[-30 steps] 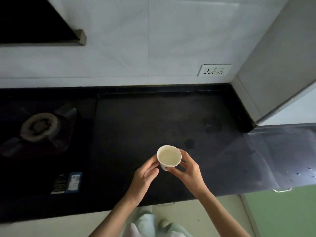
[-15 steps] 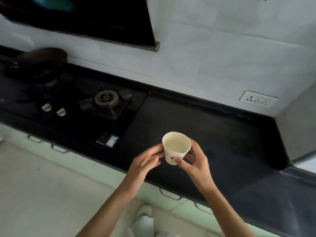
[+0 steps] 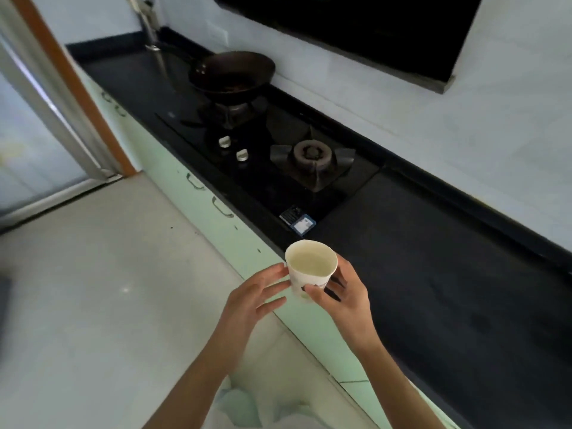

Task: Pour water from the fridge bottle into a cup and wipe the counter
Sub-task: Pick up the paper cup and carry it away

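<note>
Right hand (image 3: 343, 300) grips cup (image 3: 310, 267) | left hand (image 3: 251, 300) apparently touching it

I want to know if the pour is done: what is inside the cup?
The cup, gripped by the right hand, holds a pale liquid close to its rim. The cup's bottom is not visible beneath that liquid.

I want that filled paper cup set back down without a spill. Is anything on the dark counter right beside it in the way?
Nothing visible blocks it. The right hand holds the white paper cup at the black counter's front edge; the left hand touches its side. The counter beside it is bare; the gas burner sits farther off.
</note>
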Tool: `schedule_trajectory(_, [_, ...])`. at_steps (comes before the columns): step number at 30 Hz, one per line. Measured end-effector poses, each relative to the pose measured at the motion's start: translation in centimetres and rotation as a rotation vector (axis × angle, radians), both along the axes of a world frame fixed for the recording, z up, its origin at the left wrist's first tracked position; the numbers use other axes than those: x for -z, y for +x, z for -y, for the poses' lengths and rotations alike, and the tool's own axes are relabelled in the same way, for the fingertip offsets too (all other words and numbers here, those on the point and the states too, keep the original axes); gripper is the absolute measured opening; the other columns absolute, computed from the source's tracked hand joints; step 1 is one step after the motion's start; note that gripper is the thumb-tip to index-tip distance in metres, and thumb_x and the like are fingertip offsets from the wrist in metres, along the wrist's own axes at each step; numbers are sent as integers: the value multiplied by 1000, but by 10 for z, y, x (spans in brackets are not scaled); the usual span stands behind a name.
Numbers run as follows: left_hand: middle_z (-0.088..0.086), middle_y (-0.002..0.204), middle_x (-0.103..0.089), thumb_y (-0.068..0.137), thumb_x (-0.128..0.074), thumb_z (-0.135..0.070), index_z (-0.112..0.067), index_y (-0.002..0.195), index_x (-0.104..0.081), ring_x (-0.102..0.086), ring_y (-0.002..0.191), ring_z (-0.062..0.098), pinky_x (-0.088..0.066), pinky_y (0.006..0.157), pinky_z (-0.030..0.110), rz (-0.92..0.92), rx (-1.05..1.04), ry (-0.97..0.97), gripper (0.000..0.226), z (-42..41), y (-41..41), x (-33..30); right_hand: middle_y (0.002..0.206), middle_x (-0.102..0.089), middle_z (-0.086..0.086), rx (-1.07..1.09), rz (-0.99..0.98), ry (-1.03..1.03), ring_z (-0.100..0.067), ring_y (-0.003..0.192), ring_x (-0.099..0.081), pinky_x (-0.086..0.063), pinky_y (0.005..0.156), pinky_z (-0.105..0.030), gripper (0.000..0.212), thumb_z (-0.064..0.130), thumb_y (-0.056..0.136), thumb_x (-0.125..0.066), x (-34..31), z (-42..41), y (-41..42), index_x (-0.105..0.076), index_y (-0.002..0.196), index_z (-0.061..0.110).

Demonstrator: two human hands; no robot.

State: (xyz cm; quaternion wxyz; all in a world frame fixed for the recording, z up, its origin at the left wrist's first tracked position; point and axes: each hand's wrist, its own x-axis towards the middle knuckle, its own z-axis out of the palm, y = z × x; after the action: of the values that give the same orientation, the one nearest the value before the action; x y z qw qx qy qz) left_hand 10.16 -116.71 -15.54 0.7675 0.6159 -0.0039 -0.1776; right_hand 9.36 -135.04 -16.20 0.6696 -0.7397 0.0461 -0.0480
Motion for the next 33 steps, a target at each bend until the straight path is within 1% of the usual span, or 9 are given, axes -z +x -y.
schedule_trajectory(4, [-2, 129, -63, 88, -50, -40, -18, 128, -57, -59, 121, 20, -50, 99, 39, 3, -86, -34, 47, -56, 17, 2, 117, -63, 13, -74, -1, -29, -12, 111, -61, -52, 93, -33, 58, 38, 67, -78, -1, -56, 32, -55, 121, 39])
schedule_trajectory(6, [-3, 129, -64, 90, -45, -35, -18, 128, -57, -59, 121, 20, -51, 98, 37, 8, -116, -44, 43, -86, 28, 3, 115, -63, 15, -97, -2, -46, -11, 111, -61, -52, 92, -30, 58, 35, 68, -80, -3, -87, 50, -55, 120, 39])
schedule_trajectory(8, [-4, 129, -64, 90, -42, -33, -20, 127, -58, -59, 121, 19, -49, 99, 39, 29, -138, -45, 42, -118, 40, 3, 112, -63, 19, -115, 0, -44, -7, 109, -61, -52, 90, -26, 56, 23, 71, -82, -3, -119, 67, -55, 118, 39])
schedule_trajectory(11, [-4, 128, -64, 91, -42, -30, -23, 124, -61, -59, 121, 20, -47, 99, 40, 53, -161, -44, 38, -167, 59, 5, 116, -63, 10, -143, 3, -21, -7, 109, -60, -52, 89, -25, 56, 9, 74, -80, -1, -168, 88, -56, 117, 35])
schedule_trajectory(13, [-3, 128, -65, 91, -44, -29, -21, 124, -60, -60, 120, 21, -46, 100, 42, 38, -188, -49, 38, -195, 69, 5, 119, -62, 4, -166, 0, -12, -9, 111, -59, -51, 90, -24, 57, 12, 73, -82, 0, -195, 100, -57, 120, 30])
schedule_trajectory(16, [0, 128, -65, 91, -45, -27, -16, 126, -59, -60, 119, 23, -46, 101, 46, 24, -221, -55, 39, -234, 80, 8, 120, -61, 4, -183, 0, -28, -11, 112, -59, -52, 91, -25, 59, 12, 73, -82, 3, -234, 117, -56, 124, 23])
schedule_trajectory(20, [2, 127, -65, 91, -46, -25, -15, 124, -60, -61, 119, 24, -45, 102, 48, -4, -267, -58, 38, -274, 90, 16, 118, -60, 9, -214, 5, -72, -6, 109, -59, -51, 88, -18, 59, 10, 72, -82, 11, -276, 135, -54, 119, 32])
schedule_trajectory(27, [5, 130, -63, 92, -46, -24, -12, 128, -58, -58, 122, 26, -42, 104, 52, -33, -364, -57, 40, -331, 127, 29, 116, -61, 16, -297, -22, -81, 2, 105, -60, -50, 86, -14, 61, 13, 68, -84, 22, -341, 191, -53, 116, 36])
schedule_trajectory(33, [6, 130, -63, 90, -53, -27, -11, 128, -58, -58, 122, 27, -44, 103, 52, -18, -438, -32, 42, -385, 196, 29, 115, -64, 18, -377, -1, -36, -1, 106, -62, -50, 85, -14, 61, 20, 65, -86, 23, -400, 274, -54, 115, 38])
